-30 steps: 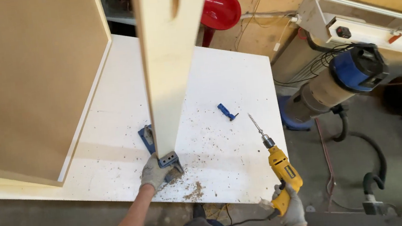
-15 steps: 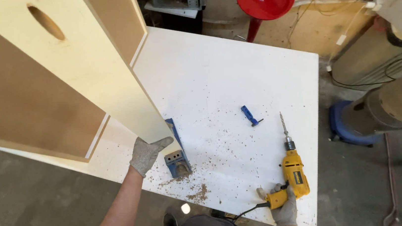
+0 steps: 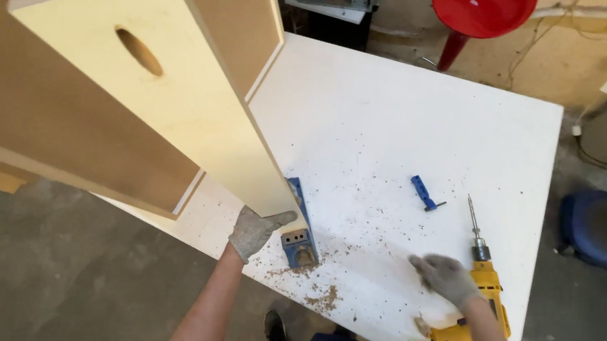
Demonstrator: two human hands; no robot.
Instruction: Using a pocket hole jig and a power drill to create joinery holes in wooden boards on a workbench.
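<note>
Right hand (image 3: 444, 277) off drill (image 3: 484, 302) now

Left hand (image 3: 256, 230) grips the plywood board (image 3: 186, 123); right hand (image 3: 444, 278) hovers over the yellow drill (image 3: 483, 302).

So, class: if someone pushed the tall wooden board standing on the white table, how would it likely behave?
The board looks stiff, so it probably wouldn't bend. It stands tall on a narrow end, steadied by the left hand, so it would likely tip. Sawdust on the table might let its foot slide.
</note>
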